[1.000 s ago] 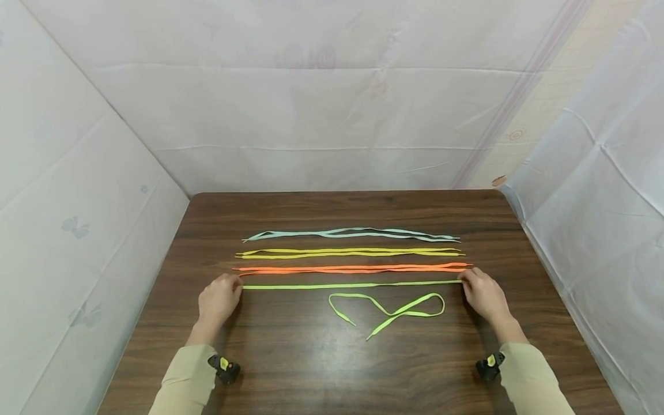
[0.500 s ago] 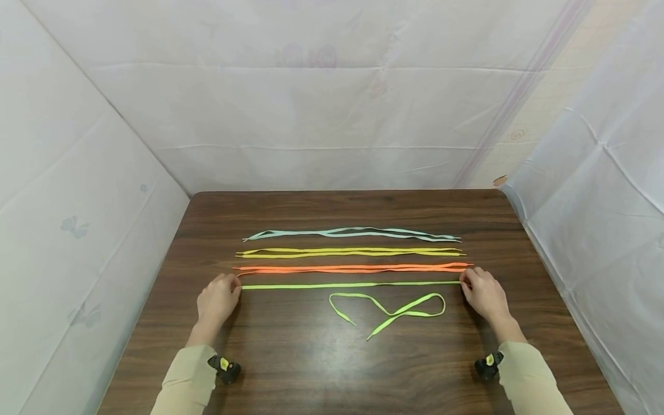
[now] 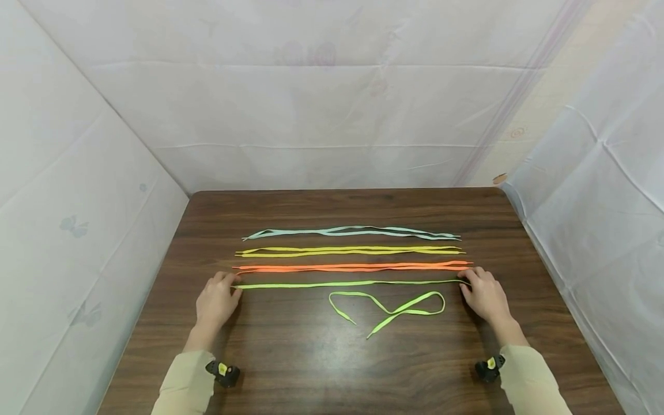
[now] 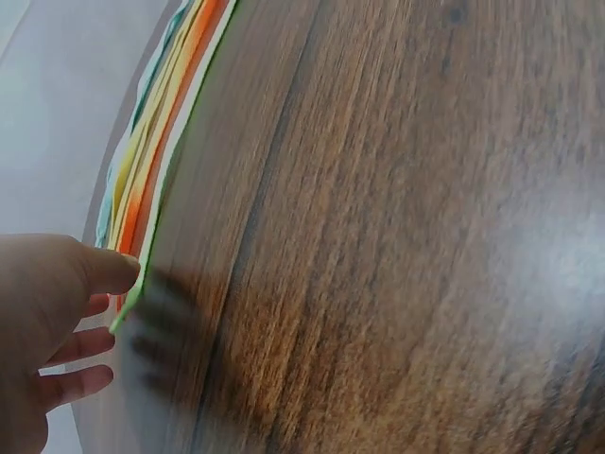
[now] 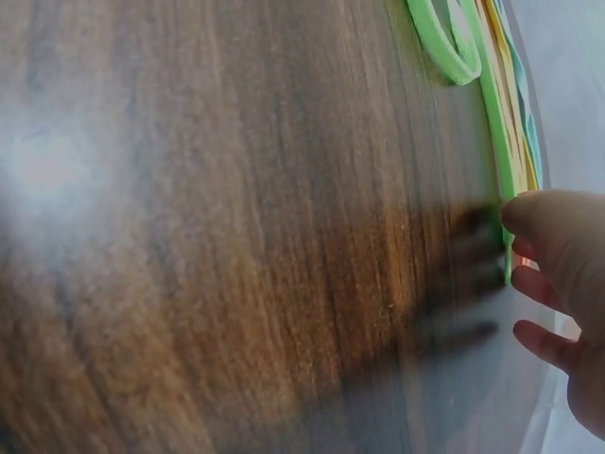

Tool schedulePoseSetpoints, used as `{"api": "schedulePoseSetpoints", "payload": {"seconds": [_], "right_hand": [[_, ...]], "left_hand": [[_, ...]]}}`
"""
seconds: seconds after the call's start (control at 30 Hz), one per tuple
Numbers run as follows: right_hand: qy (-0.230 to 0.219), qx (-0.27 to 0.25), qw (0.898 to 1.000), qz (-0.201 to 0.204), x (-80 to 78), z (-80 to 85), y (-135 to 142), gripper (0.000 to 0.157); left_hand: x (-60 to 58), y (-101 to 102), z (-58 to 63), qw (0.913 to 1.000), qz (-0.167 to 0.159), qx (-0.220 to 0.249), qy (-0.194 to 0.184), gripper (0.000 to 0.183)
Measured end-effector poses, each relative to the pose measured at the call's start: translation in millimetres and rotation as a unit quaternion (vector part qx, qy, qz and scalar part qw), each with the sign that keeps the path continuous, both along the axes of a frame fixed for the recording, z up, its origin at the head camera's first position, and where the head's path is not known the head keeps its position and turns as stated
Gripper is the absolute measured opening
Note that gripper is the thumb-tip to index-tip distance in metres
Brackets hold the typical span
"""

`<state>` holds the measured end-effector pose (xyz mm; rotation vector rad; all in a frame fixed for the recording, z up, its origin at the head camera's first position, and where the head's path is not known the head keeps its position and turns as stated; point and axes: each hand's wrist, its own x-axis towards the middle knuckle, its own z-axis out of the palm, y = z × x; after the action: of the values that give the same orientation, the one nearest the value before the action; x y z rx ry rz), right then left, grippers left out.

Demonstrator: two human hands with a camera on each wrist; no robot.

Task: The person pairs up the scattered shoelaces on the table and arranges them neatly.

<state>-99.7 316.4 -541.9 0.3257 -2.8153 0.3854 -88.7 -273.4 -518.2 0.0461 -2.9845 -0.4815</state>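
Observation:
A straight green shoelace [image 3: 332, 285] spans the table between the two hands. At its left end, the left hand [image 3: 215, 300] has thumb and fingers parted, with the lace tip showing between them. The right hand [image 3: 485, 294] is likewise spread around the right end, whose tip also shows. In the left wrist view the thumb is beside the lace [image 4: 161, 180] and the other fingers are spread; whether the thumb touches it I cannot tell. In the right wrist view the lace [image 5: 501, 142] runs past the thumb tip. A second green shoelace [image 3: 410, 312] lies looped and crossed nearer the person.
Behind the straight lace lie orange shoelaces [image 3: 353, 267], yellow shoelaces [image 3: 353, 250] and pale blue shoelaces [image 3: 342, 231], stretched in roughly parallel rows. The brown wooden table [image 3: 290, 369] is bordered by white sheeting [image 3: 321, 127] at the back and both sides.
Both hands have loosened their pinch on the straight green shoelace, and its tips now show between the parted fingers. The laces and arms have hardly moved.

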Motion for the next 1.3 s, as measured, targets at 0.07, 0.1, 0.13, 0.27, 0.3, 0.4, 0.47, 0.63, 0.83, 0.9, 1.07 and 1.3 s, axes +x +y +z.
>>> {"api": "schedulePoseSetpoints", "payload": {"seconds": [0.07,0.1,0.13,0.27,0.3,0.4,0.47,0.63,0.83,0.9,1.07,1.3], "right_hand": [[-0.006,0.002,1.0,0.0,1.5,2.1,-1,0.024],[-0.008,0.003,1.0,-0.001,2.2,3.3,-1,0.026],[-0.008,0.003,1.0,-0.001,2.9,4.3,-2,0.027],[-0.01,0.003,1.0,0.006,5.6,8.8,-6,0.029],[-0.01,0.003,1.0,0.009,6.2,9.7,-8,0.03],[-0.003,0.005,1.0,0.023,7.5,12.2,-12,0.031],[0.008,0.009,0.999,0.033,7.9,13.3,-16,0.031],[0.024,0.017,0.998,0.056,9.5,14.5,-27,0.033],[0.005,0.017,0.997,0.069,12.3,16.6,-39,0.032],[-0.004,0.017,0.997,0.071,13.1,16.7,-43,0.032],[-0.011,0.014,0.996,0.083,14.1,12.6,-52,0.03],[-0.011,0.005,0.995,0.099,16.5,5.5,-62,0.029]], "left_hand": [[1.7,3,1.4,1.0,-0.005,0.002,0.0,0.025],[2.4,4,2.1,0.9999,-0.01,0.002,0.003,0.027],[2.7,6,2.7,0.9999,-0.015,0.001,0.008,0.028],[4.0,16,5.6,0.9984,-0.038,-0.007,0.042,0.032],[3.9,19,5.8,0.9977,-0.045,-0.01,0.051,0.033],[3.6,30,7.0,0.9961,-0.06,-0.015,0.064,0.033],[3.5,38,7.2,0.9953,-0.071,-0.018,0.063,0.034],[3.8,60,6.0,0.9927,-0.1,-0.03,0.06,0.035],[4.7,88,3.6,0.9889,-0.133,-0.027,0.06,0.035],[5.3,98,2.0,0.9868,-0.147,-0.025,0.063,0.035],[4.8,118,-2.2,0.9812,-0.177,-0.016,0.076,0.035],[1.8,141,-8.9,0.9733,-0.208,-0.017,0.096,0.034]]}}
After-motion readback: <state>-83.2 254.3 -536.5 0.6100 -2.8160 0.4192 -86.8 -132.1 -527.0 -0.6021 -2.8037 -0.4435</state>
